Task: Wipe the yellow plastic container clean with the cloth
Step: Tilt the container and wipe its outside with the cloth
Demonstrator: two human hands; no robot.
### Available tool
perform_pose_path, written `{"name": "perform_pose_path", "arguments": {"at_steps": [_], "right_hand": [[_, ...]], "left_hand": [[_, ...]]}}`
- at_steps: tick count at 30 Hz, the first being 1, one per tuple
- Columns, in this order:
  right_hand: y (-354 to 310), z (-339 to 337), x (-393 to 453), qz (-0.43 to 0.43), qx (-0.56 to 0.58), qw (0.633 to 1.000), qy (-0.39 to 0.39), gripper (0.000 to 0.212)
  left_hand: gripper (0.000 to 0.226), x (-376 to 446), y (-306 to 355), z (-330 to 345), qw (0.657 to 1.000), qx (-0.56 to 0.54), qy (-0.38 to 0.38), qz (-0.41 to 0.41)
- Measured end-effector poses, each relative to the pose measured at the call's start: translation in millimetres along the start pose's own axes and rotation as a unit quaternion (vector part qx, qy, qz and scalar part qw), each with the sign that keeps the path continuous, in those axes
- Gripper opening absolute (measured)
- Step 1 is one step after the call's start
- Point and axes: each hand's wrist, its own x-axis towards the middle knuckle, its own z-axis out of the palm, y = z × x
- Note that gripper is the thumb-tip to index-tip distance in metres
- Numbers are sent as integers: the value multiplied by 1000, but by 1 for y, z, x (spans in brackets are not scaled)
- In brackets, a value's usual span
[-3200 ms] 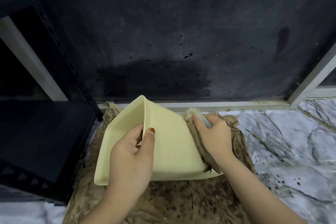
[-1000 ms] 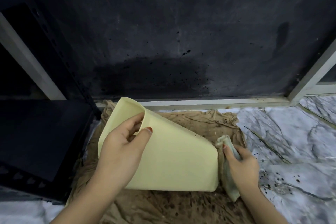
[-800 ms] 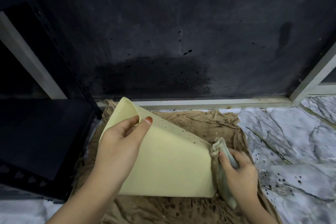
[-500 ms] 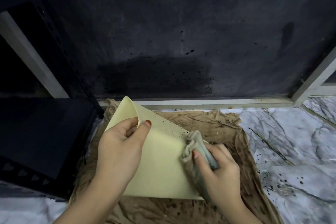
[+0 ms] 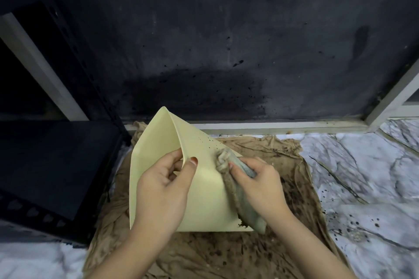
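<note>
Above the brown sheet (image 5: 226, 256), left hand (image 5: 162, 190) grips the container (image 5: 204, 199) rim; right hand (image 5: 258, 182) grips the cloth (image 5: 229, 163) against it. Specks near the cloth remain, so wiping looks unfinished.

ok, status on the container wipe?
Left hand grips yellow container by its rim, tilted up. Right hand presses cloth on its speckled outer wall. Nothing in the way.

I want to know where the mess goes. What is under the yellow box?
A stained brown sheet lies spread under the yellow container, over the marble floor. The patch right beneath the container is hidden.
</note>
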Motion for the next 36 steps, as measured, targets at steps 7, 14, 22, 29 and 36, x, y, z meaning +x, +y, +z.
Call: {"name": "perform_pose_path", "arguments": {"at_steps": [7,14,22,29,36], "right_hand": [[62,-18,-1,107,-57,992,29,18],[92,-25,-30,183,-55,979,77,20],[23,-5,-40,4,-1,998,64,5],[-17,4,-8,-16,40,999,6,12],[9,4,8,23,2,1000,17,14]], "left_hand": [[16,-1,-5,-2,1000,-7,-7,10],[17,-4,-7,-1,999,-14,-33,8],[21,-8,-7,3,996,32,-77,36],[27,-7,-7,4,996,23,-73,34],[19,-11,-10,3,997,14,-72,20]]}}
